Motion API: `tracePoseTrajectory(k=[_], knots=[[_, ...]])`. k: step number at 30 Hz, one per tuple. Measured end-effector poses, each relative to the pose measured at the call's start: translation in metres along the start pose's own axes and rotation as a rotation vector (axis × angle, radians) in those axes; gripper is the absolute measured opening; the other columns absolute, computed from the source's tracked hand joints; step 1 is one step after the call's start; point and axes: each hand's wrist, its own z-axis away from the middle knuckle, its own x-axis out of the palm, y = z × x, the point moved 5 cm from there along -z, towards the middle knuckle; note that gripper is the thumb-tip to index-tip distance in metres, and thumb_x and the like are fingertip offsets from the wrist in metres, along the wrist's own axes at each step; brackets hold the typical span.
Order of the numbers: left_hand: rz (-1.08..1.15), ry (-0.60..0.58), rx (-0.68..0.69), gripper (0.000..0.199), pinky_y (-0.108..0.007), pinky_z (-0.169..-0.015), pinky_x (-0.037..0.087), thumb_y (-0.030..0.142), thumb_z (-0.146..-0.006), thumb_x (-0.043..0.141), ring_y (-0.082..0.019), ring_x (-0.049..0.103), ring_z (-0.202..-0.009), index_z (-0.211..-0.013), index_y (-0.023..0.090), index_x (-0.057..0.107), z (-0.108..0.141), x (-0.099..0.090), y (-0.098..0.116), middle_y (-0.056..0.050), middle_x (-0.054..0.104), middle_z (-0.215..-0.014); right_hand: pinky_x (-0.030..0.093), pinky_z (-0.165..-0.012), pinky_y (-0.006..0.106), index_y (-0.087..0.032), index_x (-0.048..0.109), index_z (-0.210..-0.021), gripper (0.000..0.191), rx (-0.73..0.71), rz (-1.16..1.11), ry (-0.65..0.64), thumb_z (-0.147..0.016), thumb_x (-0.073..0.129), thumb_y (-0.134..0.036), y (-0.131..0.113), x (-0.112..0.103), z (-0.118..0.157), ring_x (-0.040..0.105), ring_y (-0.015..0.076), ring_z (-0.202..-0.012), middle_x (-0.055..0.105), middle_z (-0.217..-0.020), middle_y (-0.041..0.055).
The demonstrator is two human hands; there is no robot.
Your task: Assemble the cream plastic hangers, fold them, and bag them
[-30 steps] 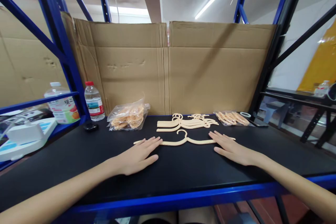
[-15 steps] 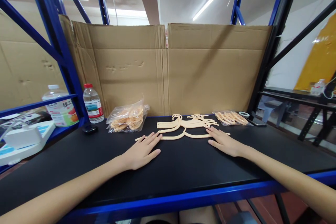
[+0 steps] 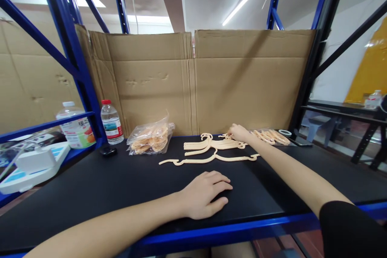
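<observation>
Cream clothes-hanger pieces lie on the black tabletop in front of me. The front pair of hanger pieces (image 3: 193, 161) is spread left and right, its inner ends meeting at the middle. Behind it are a stacked group of pieces (image 3: 193, 146) on the left and a stacked group (image 3: 222, 144) on the right, with curled hook ends. My right hand (image 3: 238, 133) reaches to the back of the right group, its fingers closed at the curled ends; the exact grip is partly hidden. My left hand (image 3: 208, 193) rests on the tabletop nearer me, fingers apart, holding nothing.
A clear bag of orange-pink pieces (image 3: 151, 139) sits back left, another bag (image 3: 272, 137) back right beside a phone (image 3: 300, 142). A red-capped water bottle (image 3: 111, 123), a black mouse-like object (image 3: 108, 150) and a power strip (image 3: 38, 165) are left. Cardboard (image 3: 145, 84) stands behind.
My left hand has come off the front hanger piece, moving right and toward me. My right hand has left that piece, reaching back to the curled ends, its fingers now closed.
</observation>
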Motion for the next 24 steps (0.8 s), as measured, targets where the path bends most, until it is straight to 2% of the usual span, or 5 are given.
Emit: tracePoseTrajectory(k=[8,16,20,23,24], knots=[[0.079,0.050,0.011,0.032,-0.037,-0.099,0.039,0.024,-0.088,0.048,-0.023,0.052,-0.114,-0.119,0.018,0.055,0.002,0.004,-0.006,-0.010,0.058,-0.125,0.046,-0.083,0.037,-0.013,0.063,-0.087,0.013,-0.013,0.022,0.051,-0.089,0.055,-0.024,0.004,0.010,-0.001,0.057,0.0196,-0.093,0.064,-0.095,0.0081],[0.225,0.118,-0.022,0.033,-0.037,-0.097,0.040,0.016,-0.083,0.052,-0.024,0.055,-0.109,-0.115,0.017,0.058,0.005,0.000,-0.006,-0.010,0.062,-0.117,0.043,-0.075,0.033,-0.017,0.059,-0.072,0.015,0.068,-0.342,0.509,-0.081,0.048,-0.021,0.002,-0.030,0.017,0.056,0.0224,-0.084,0.063,-0.083,0.0123],[0.545,0.278,-0.256,0.027,-0.036,-0.086,0.047,0.019,-0.083,0.053,-0.022,0.061,-0.096,-0.109,0.017,0.061,0.004,-0.003,-0.020,-0.010,0.066,-0.106,0.049,-0.063,0.031,-0.017,0.056,-0.081,0.016,0.114,-0.622,0.632,-0.083,0.047,-0.031,-0.034,-0.047,0.032,0.061,0.0176,-0.067,0.064,-0.073,0.0063],[0.924,0.507,-0.524,0.031,-0.031,-0.074,0.051,0.027,-0.084,0.057,-0.018,0.063,-0.084,-0.113,0.017,0.058,0.007,-0.005,-0.037,-0.011,0.062,-0.109,0.051,-0.057,0.028,-0.018,0.054,-0.078,0.021,0.049,-0.892,0.568,-0.082,0.051,-0.039,-0.079,-0.054,0.051,0.063,0.0153,-0.060,0.066,-0.067,0.0026],[1.024,0.602,-0.597,0.034,-0.030,-0.071,0.051,0.030,-0.083,0.060,-0.017,0.063,-0.082,-0.114,0.017,0.058,0.009,-0.006,-0.043,-0.011,0.061,-0.110,0.052,-0.058,0.028,-0.018,0.054,-0.078,0.022,0.009,-1.197,0.469,-0.078,0.059,-0.039,-0.095,-0.052,0.056,0.065,0.0159,-0.062,0.067,-0.067,0.0026]])
